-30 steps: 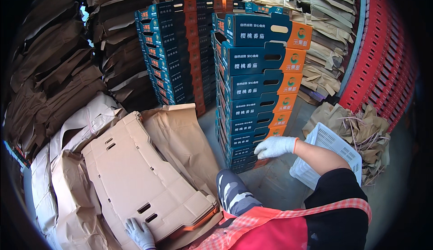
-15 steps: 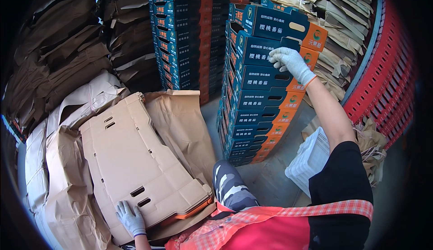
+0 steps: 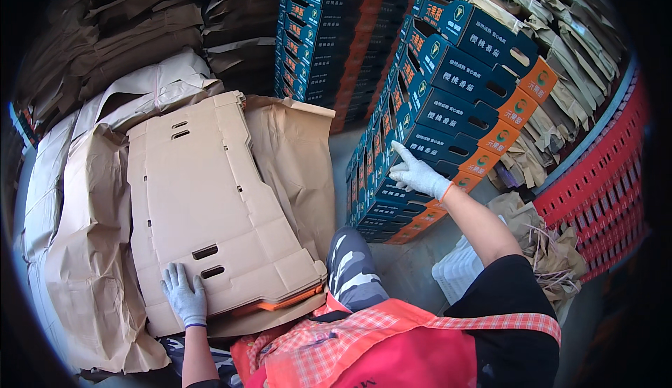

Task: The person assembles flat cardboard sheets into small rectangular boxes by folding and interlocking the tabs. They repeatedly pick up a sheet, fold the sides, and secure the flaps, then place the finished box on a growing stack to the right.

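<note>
My left hand (image 3: 185,295), in a pale glove, lies flat on the near left part of a pile of flat brown cardboard box blanks (image 3: 210,206). Its fingers are stretched out beside two dark slots in the top sheet. An orange printed edge shows under that sheet at the near right. My right hand (image 3: 416,171), gloved too, is in front of a tall stack of folded teal and orange cartons (image 3: 448,115), forefinger extended and the other fingers partly bent. Nothing shows in it. Whether it touches a carton I cannot tell.
A second stack of teal and orange cartons (image 3: 315,38) stands farther back. Brown paper bundles (image 3: 133,31) are piled at the far left, and more flat bundles (image 3: 553,45) at the far right. Red plastic crates (image 3: 595,171) line the right side. A white basket (image 3: 455,272) sits beside my right arm.
My right hand has come down along the front of the carton stack, from near its upper cartons to a lower one. The view has shifted. My left hand stays flat on the blanks.
</note>
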Tool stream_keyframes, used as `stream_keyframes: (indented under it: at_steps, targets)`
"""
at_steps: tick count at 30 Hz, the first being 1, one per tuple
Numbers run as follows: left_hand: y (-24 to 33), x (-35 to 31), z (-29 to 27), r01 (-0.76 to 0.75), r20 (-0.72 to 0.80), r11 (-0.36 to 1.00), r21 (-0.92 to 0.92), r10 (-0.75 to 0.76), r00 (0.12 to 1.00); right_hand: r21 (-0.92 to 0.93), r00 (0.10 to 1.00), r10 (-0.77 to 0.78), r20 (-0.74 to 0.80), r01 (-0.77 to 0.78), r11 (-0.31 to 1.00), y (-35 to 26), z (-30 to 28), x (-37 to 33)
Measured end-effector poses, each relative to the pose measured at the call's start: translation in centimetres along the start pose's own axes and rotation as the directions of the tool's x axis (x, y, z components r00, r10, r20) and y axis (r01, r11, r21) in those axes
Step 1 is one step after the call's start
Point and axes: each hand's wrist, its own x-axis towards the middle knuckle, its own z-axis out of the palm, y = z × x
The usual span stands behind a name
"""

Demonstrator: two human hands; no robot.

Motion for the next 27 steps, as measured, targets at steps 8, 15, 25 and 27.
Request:
stream_keyframes:
  at_steps: [8, 15, 25, 27]
  targets:
    - [-0.5, -0.1, 0.7, -0.014, -0.043, 1.000, 0.004, 0.014, 0.999, -0.104, 0.957, 0.026, 0.288, 0.004, 0.995, 3.9, 5.7, -0.3]
    - [-0.6, -0.2, 0.8, -0.036, -0.078, 0.999, 0.022, 0.038, 0.996, -0.474, 0.994, 0.050, 0.101, 0.004, 0.880, 7.5, 8.3, 4.0]
    - [-0.8, 0.0, 1.0, -0.038, -0.083, 0.999, 0.035, 0.041, 0.996, -0.610, 0.996, 0.087, 0.010, -0.063, 0.790, 7.8, 8.5, 3.9]
    - [-0.8, 0.0, 1.1, -0.039, -0.096, 0.999, 0.036, 0.042, 0.995, -0.613, 0.997, 0.076, -0.028, -0.077, 0.787, 7.9, 8.6, 3.8]
